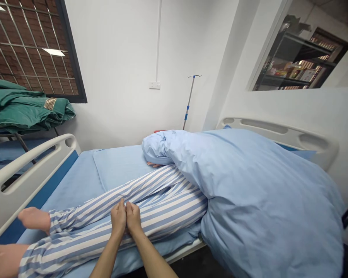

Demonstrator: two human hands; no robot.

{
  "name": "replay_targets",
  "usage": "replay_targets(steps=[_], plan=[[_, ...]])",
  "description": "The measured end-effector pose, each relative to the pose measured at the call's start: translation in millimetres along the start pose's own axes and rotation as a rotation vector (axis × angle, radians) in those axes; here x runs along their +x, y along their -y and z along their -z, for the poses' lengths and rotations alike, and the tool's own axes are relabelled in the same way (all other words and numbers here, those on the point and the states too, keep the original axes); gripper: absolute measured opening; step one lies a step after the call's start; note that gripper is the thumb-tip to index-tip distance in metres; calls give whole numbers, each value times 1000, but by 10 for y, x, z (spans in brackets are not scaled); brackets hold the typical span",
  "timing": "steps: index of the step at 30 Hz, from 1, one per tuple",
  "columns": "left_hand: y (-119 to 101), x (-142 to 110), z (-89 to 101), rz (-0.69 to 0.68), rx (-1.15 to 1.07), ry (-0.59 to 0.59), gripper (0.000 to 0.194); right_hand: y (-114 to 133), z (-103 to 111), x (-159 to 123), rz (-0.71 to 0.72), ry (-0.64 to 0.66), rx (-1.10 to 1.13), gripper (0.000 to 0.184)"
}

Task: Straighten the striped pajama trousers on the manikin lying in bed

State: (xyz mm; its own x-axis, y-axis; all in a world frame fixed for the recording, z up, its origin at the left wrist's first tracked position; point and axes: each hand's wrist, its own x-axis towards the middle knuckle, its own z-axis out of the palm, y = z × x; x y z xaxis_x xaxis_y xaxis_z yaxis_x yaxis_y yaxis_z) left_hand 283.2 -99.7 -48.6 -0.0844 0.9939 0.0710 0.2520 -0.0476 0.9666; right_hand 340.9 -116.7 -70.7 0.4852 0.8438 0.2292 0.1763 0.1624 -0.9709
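My left hand (118, 217) and my right hand (133, 217) are closed, side by side, over the near leg of the blue-and-white striped trousers (174, 206). Their knuckles nearly meet. The palm sides are hidden, so I cannot tell whether cloth is between the fingers. A figure lies on its back wearing these trousers; whether a person or a manikin is unclear. Two bare feet, the far foot (34, 219) and the near foot (5, 260), stick out at the left. A light blue quilt (255, 185) covers the upper body, and a few fingers (154, 165) show under its edge.
The bed has a footboard (37, 154) at left and a headboard (266, 125) at right. Behind it stand a drip pole (189, 100) and a wall socket (154, 85). Green folded bedding (26, 106) lies on another bed at left, below a barred window (31, 42).
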Motion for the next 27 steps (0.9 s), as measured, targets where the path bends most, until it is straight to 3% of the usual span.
replay_targets(steps=[11, 18, 22, 27], plan=[[74, -77, -7, -144, 309, 40, 43, 6, 13, 42, -5, -20, -69, 44], [98, -86, -38, -143, 422, 94, 42, 263, 421, 45, 230, 106, -442, 47], [109, -89, -71, -145, 466, 68, 47, 145, 586, 22, 260, 81, -549, 46], [99, -111, -83, -144, 485, 72, 45, 13, 607, 5, 226, 34, -492, 46]])
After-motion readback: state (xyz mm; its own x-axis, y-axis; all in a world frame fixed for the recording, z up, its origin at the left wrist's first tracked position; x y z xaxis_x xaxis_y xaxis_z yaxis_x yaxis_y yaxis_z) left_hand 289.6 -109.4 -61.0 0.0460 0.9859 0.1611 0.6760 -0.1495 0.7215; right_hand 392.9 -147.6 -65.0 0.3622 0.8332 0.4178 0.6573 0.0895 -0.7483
